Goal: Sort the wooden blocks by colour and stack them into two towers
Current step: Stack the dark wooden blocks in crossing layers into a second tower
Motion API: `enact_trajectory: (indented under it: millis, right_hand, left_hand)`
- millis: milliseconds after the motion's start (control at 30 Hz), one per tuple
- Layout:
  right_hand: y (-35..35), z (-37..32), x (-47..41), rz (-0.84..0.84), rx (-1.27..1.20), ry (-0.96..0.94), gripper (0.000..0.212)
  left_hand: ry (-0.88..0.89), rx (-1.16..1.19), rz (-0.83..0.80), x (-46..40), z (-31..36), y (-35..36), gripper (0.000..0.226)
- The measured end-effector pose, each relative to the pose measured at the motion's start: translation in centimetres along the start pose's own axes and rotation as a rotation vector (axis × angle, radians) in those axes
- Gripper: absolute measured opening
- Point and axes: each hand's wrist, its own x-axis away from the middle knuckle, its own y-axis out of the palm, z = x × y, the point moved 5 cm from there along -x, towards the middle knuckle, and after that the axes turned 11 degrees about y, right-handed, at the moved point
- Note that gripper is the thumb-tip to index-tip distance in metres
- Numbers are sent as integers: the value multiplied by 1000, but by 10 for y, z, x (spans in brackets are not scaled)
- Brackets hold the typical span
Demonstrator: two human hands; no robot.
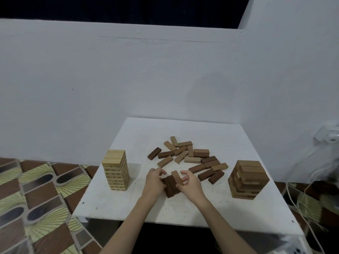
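both hands meet near the front middle of the white table [128,204], closed around a small bundle of dark brown blocks [171,185] that stand side by side on the surface. the left hand [154,182] presses against the bundle's left side with its fingers curled round the blocks; the right hand [189,183] holds the right side, its fingers [184,178] bent over the lighter brown block at the bundle's far edge.

behind the hands lies a loose scatter of blocks [187,156], pale and dark ones mixed, some overlapping, spread across the middle of the table. on the left part of the table stands a tall tower of pale blocks [116,170], upright and well apart from the hands. on the right part stands a shorter, wider tower of brown blocks [247,179], with a few paler pieces showing in its side.

a patterned floor mat [36,198] lies left of the table, and white cables [300,198] hang at the right.
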Motion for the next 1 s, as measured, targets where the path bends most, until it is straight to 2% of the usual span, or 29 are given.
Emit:
enact_trajectory:
  millis: [133, 267, 400, 533, 600, 767, 1000]
  right_hand:
    - [-7, 17, 12, 45, -56, 59, 50]
    - [-13, 28, 22, 47, -91, 93, 57]
    - [-21, 28, 25, -34, -113, 83, 78]
    - [-34, 14, 24, -171, -40, -36, 105]
    - [-36, 9, 23, -257, 8, -55, 109]
    - [-34, 5, 17, -327, 98, -66, 109]
    - [-31, 11, 16, -349, 131, -82, 104]
  left_hand:
    - [41, 19, -20, 0, 11, 10, 35]
    - [80, -19, -45, 1, 21, 18, 38]
    - [98, -6, -122, 2, 23, 18, 38]
    - [141, -4, -386, 1, 17, 26, 89]
    - [134, -41, -467, 2, 15, 29, 102]
    - [149, -48, -506, 0, 19, 30, 96]
    - [184, -69, -451, 5, 21, 31, 88]
